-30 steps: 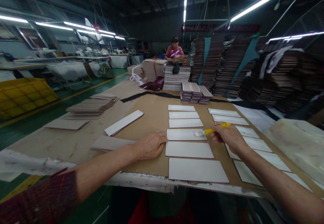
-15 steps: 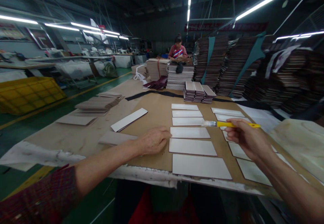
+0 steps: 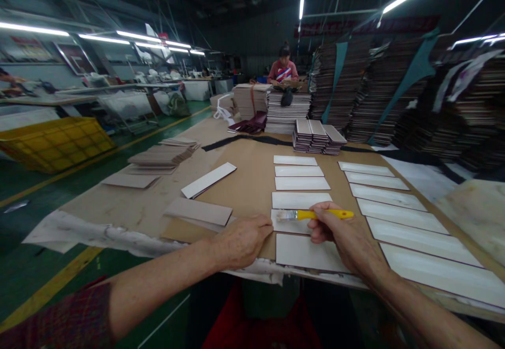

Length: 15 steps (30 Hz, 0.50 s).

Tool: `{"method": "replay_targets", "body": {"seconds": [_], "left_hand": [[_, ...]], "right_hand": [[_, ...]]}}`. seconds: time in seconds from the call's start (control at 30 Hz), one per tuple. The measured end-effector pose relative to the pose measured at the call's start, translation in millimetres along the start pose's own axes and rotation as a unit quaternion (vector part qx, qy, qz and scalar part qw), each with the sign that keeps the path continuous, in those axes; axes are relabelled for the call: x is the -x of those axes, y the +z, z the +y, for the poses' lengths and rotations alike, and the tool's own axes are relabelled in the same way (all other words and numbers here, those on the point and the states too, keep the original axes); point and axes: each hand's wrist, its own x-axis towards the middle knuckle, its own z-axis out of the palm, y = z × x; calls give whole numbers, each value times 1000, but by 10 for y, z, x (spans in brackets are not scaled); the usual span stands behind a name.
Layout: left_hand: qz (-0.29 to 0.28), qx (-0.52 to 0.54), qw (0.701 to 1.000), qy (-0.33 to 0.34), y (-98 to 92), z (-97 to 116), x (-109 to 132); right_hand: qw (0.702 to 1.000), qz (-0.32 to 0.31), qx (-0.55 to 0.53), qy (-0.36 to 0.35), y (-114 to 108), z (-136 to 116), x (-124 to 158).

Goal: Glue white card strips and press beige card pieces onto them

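Note:
My right hand point(image 3: 341, 233) is closed around the yellow handle of a flat paintbrush point(image 3: 303, 215). The bristles lie over the left part of a white rectangular panel point(image 3: 292, 226), the second from the near edge in the middle column. My left hand point(image 3: 244, 241) has its fingers curled together, with the fingertips at that panel's left edge. Nearer to me lies a larger white panel point(image 3: 305, 252), partly behind my right hand. Another white panel point(image 3: 302, 200) is just beyond the brush. A second column of white panels point(image 3: 406, 219), looking wet and glossy, runs along the right.
Grey-beige boards point(image 3: 199, 211) lie left of my hands, with a stack of them point(image 3: 158, 157) farther off. A narrow white strip point(image 3: 209, 179) sits at an angle. Bundled panels point(image 3: 310, 136) and tall dark stacks point(image 3: 335, 86) stand behind. A person point(image 3: 283, 70) works beyond.
The brush in my right hand has moved left and nearer, onto the second-nearest panel. My left hand has shifted nearer, to that panel's edge. The view has turned slightly left.

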Motion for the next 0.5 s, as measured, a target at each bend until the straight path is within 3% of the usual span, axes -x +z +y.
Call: {"method": "replay_targets", "body": {"seconds": [0.23,0.5], "left_hand": [[4,7,1000,-22,26,63,26],[38,19,999,-31,68,77,62]], "right_hand": [[997,-16,68,12,56,79,-62],[992,24,124,9,-321,8,-77]]}}
